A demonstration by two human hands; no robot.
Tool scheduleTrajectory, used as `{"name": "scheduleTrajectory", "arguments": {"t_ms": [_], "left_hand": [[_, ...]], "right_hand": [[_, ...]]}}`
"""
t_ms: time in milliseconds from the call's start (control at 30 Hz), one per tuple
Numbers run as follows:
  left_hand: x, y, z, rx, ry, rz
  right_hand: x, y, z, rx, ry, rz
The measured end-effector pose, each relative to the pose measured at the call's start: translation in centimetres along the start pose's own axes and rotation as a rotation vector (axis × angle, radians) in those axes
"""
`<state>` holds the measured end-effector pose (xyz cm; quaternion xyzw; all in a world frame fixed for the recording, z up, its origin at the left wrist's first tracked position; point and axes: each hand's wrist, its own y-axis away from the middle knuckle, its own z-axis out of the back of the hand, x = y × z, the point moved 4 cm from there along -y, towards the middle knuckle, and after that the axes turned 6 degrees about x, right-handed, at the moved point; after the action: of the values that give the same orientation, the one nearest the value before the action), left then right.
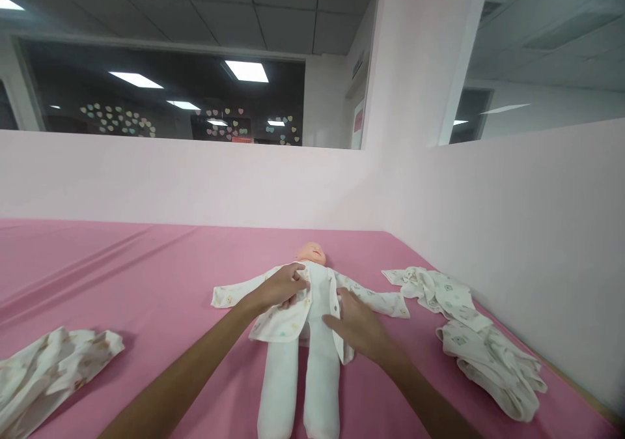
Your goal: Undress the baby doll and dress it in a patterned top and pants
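Observation:
A doll with a bare head and stuffed white legs lies on its back. It wears a white printed baby shirt, unfastened down the front, with both sleeves spread sideways. My left hand has its fingers curled on the shirt's left front edge, near the chest. On the opposite side, my right hand rests against the right front panel. Its thumb stands apart from the fingers and reaches across the panel's edge toward the doll's white torso.
The doll lies on a pink sheet. Rumpled printed baby clothes lie at the right beside a white wall. Another crumpled printed garment is at the lower left. A low white partition closes off the back.

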<state>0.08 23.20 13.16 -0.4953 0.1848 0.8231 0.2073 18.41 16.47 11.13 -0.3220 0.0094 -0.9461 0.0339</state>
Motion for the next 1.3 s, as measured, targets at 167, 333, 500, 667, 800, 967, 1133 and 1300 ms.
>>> {"name": "scheduleTrajectory", "arguments": {"t_ms": [167,333,500,667,800,967,1133,1300], "left_hand": [[-1.0,-2.5,1.0,-0.230,-0.554,-0.038],[-1.1,-5.0,0.2,-0.302,-0.877,0.081],[-0.2,-6.2,-0.3,-0.373,-0.910,0.074],[0.7,-7.6,0.5,-0.403,-0.915,0.048],[1.1,-7.9,1.1,-0.390,-0.932,-0.027],[1.7,-8.2,2.1,-0.382,-0.887,-0.074],[1.9,-8.8,2.5,-0.359,-0.790,-0.130],[1.4,-8.4,2.2,-0.347,-0.750,-0.193]], "right_hand": [[0.7,-4.1,1.7,-0.096,0.328,-0.023],[-0.2,-8.3,0.8,-0.043,0.452,-0.048],[-1.2,-9.1,1.3,-0.144,0.313,-0.065],[-0.1,-10.6,1.8,-0.227,0.004,-0.010],[2.0,-12.1,0.7,-0.300,-0.146,0.041],[2.9,-12.5,-0.9,-0.374,-0.228,0.053],[1.9,-12.5,-1.7,-0.379,-0.262,0.049],[1.2,-12.6,-2.5,-0.368,-0.328,0.077]]}}
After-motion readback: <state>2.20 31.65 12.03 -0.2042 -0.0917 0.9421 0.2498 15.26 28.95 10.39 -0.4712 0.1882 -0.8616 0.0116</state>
